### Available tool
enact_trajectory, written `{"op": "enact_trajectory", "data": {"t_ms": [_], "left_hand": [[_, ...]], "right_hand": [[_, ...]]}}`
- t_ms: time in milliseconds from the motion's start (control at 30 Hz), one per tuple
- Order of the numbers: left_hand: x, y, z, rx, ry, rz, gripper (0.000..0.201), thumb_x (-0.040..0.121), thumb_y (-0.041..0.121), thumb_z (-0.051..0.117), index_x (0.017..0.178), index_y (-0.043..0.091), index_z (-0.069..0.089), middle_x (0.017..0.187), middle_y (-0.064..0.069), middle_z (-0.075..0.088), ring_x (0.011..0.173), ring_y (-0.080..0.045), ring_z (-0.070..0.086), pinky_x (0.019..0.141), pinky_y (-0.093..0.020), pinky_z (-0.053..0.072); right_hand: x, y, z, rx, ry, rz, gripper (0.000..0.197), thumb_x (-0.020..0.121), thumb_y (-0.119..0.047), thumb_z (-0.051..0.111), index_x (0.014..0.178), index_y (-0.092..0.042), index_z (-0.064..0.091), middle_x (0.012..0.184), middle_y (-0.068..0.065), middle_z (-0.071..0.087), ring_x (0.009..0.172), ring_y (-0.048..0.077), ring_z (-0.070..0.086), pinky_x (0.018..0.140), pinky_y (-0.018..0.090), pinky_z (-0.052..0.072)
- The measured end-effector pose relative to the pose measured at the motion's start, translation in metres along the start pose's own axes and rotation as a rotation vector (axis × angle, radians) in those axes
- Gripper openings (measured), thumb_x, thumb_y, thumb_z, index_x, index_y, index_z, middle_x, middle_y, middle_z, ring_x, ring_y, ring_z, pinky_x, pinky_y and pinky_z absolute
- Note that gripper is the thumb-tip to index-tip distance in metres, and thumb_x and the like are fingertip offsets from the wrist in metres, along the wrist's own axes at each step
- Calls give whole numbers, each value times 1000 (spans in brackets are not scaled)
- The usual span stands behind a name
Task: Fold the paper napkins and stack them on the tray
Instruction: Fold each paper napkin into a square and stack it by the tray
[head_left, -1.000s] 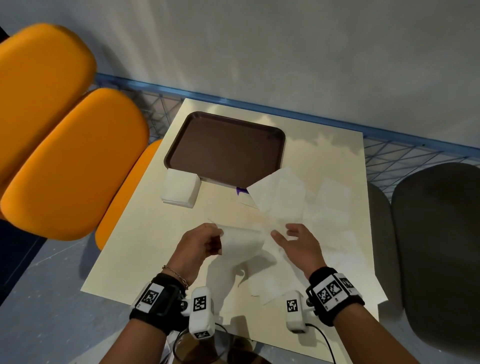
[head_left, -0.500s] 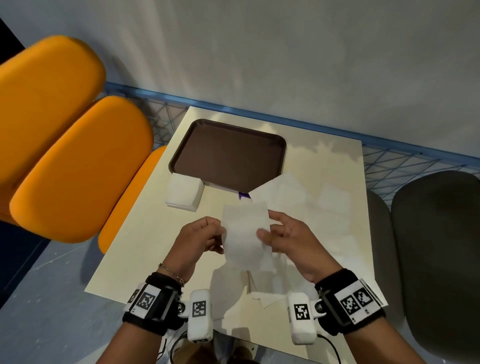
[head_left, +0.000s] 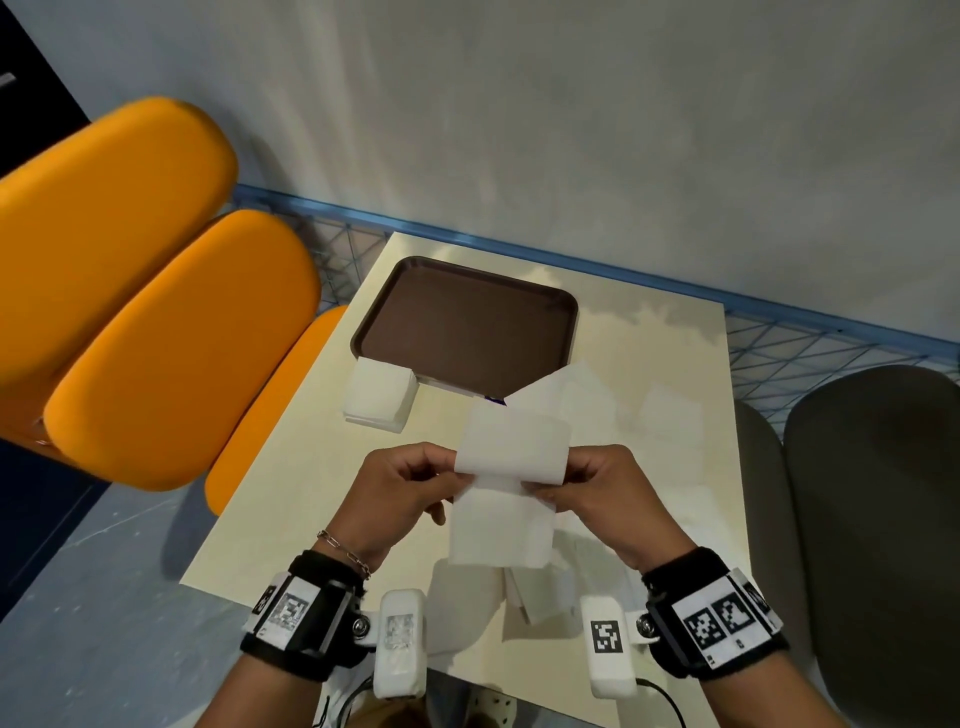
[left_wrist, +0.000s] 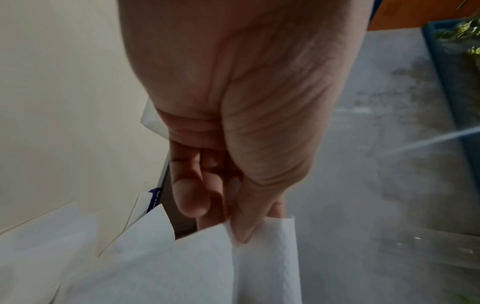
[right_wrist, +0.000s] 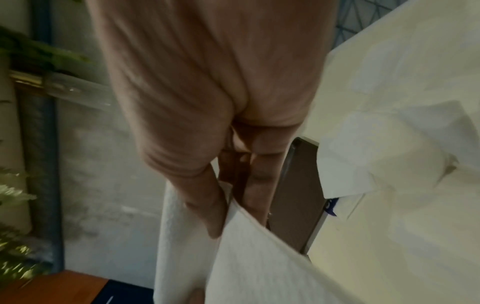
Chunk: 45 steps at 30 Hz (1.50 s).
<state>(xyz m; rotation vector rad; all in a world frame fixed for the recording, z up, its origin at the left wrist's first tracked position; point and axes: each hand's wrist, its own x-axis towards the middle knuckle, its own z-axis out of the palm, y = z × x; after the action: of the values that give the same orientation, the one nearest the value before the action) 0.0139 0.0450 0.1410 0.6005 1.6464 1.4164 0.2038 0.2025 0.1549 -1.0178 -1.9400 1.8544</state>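
A white paper napkin (head_left: 506, 483) hangs in the air above the near half of the cream table (head_left: 291, 499), held between both hands. Its long axis runs away from the person, the upper half curling over toward the brown tray (head_left: 467, 322) and the lower half drooping toward the wrists. The left hand (head_left: 397, 493) pinches the napkin's left edge at mid-height, thumb (left_wrist: 249, 216) on the near face and fingers curled behind. The right hand (head_left: 605, 491) pinches the right edge at the same height, thumb (right_wrist: 205, 205) in front and fingers tucked behind the sheet. A small stack of folded napkins (head_left: 379, 395) sits on the table touching the tray's near left corner. Loose unfolded napkins (head_left: 571, 395) lie spread over the table's right side, one corner overlapping the tray's near edge.
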Motion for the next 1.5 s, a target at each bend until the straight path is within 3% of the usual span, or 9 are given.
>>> {"op": "enact_trajectory", "data": {"t_ms": [133,267,367,533,700,833,1033,1233,1500], "left_hand": [[-4,10,1,-129,9,-45,20,99,-2,62,107,5,78,100,-16,77,72,-20,63,60,-30,52],[-10,18,5,-256,17,-174,26,105,38,56,127,28,66,109,-4,78,81,-24,69,65,-36,52],[-11,16,8,-292,37,-209,52,90,54,65,123,14,67,107,-11,75,80,-24,68,59,-39,48],[-18,13,8,-167,-4,-100,25,93,25,75,107,4,78,103,-15,78,74,-16,64,60,-33,50],[-18,15,2,-13,85,17,8,93,19,77,93,17,85,93,-6,80,61,-20,56,66,-29,53],[-20,22,-11,270,40,163,9,86,31,83,88,22,85,88,7,79,61,-13,65,64,-27,58],[-24,36,-15,564,-138,329,25,77,52,79,92,33,86,86,20,76,80,-12,71,65,-22,56],[-29,43,-13,397,-38,377,22,78,41,85,95,27,85,87,16,79,77,-14,71,64,-18,53],[-34,41,-9,-101,258,219,22,79,10,86,100,15,83,89,-6,81,64,-19,65,64,-32,59]], "right_hand": [[-4,-8,3,-72,19,-118,51,85,24,60,86,-20,87,105,-9,82,103,6,75,86,27,57],[-5,-10,11,-63,153,-235,59,84,25,55,86,-25,88,114,-16,79,112,8,72,90,20,54],[-6,-10,15,-75,222,-313,67,81,27,52,89,-29,88,115,-16,78,113,9,71,91,19,54],[-8,-8,19,20,270,-318,61,84,28,53,92,-22,87,111,-9,80,112,13,73,95,35,59],[-20,-19,9,-4,102,-205,59,91,17,65,121,-33,77,105,-17,79,86,9,72,77,16,54],[-25,-28,-17,-262,-130,-186,90,83,15,64,148,-46,51,145,-21,60,125,7,64,106,33,54],[-23,-55,1,-522,-140,-435,37,88,-41,86,123,-43,73,144,-23,58,135,5,56,105,25,49],[-14,-60,14,-485,-50,-461,9,87,-38,85,89,-30,82,91,-18,76,90,11,72,77,20,53],[-14,-61,19,-251,100,-395,7,85,-34,86,85,-28,82,89,-11,79,82,17,74,71,35,60]]}}
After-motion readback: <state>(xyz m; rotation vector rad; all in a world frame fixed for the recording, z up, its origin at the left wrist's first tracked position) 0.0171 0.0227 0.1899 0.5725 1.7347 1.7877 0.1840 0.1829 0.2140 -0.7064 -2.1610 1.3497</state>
